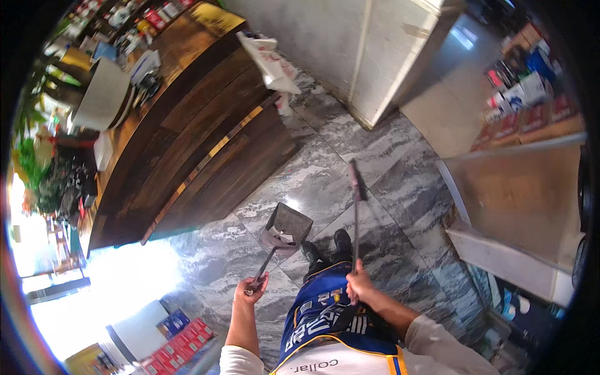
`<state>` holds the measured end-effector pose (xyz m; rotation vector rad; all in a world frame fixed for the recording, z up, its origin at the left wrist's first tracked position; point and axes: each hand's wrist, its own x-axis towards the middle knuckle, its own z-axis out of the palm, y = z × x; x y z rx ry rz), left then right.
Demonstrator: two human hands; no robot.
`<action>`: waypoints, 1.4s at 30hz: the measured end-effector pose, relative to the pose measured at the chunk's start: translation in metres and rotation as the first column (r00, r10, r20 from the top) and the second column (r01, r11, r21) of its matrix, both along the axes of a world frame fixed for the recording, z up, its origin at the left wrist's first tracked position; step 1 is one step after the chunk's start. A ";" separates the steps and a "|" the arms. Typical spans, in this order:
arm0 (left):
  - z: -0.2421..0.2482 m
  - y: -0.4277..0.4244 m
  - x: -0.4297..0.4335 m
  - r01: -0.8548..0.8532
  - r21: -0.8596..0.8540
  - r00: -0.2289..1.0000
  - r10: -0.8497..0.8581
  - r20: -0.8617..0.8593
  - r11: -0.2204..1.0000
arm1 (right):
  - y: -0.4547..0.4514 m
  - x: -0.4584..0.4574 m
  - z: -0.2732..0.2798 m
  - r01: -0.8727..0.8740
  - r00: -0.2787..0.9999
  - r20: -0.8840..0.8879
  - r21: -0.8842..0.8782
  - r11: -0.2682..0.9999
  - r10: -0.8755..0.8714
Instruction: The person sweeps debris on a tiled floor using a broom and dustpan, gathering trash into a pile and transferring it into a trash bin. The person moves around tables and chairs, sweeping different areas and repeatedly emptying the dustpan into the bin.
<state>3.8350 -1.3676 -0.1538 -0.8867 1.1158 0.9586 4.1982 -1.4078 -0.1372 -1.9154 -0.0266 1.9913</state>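
My left hand (251, 287) grips the handle of a long-handled dustpan (293, 219), whose grey pan rests on the tiled floor ahead of my feet. White and pinkish scraps (282, 235) lie in the pan. In my right hand (360, 284) is the long handle of a broom (357, 180). The broom's narrow dark reddish head is on or just above the floor, to the right of the dustpan and farther out; which of the two cannot be told. I wear a blue apron (323, 300) with yellow edging, and dark shoes (343, 241) show below it.
A curved dark wooden counter (201, 117) bounds the left side, laden with goods. White plastic bags (276, 70) hang at its far end. Ahead stands a white partition (375, 61). Boxes (525, 122) and a low ledge (506, 262) are at right. Red boxes (178, 347) lie lower left.
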 end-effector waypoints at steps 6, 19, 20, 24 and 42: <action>0.011 -0.007 0.001 -0.151 -0.005 0.988 0.151 -0.041 0.989 | 0.019 0.065 0.041 -0.258 0.965 0.048 0.048 0.965 0.256; 0.012 -0.057 0.003 -0.399 0.007 0.916 0.399 -0.037 0.917 | 0.105 0.060 -0.013 -0.886 0.383 0.377 -0.109 0.451 0.843; 0.009 -0.059 0.002 -0.398 0.002 0.916 0.397 -0.047 0.917 | 0.099 0.070 -0.004 -0.896 0.361 0.345 -0.128 0.425 0.866; 0.000 -0.066 -0.011 -0.427 -0.017 0.904 0.427 0.003 0.904 | 0.131 0.120 0.026 -0.906 0.352 0.445 -0.058 0.419 0.823; -0.011 -0.093 -0.037 -0.243 0.061 0.967 0.237 0.099 0.968 | 0.155 0.133 0.024 -0.863 0.398 0.343 -0.174 0.474 0.851</action>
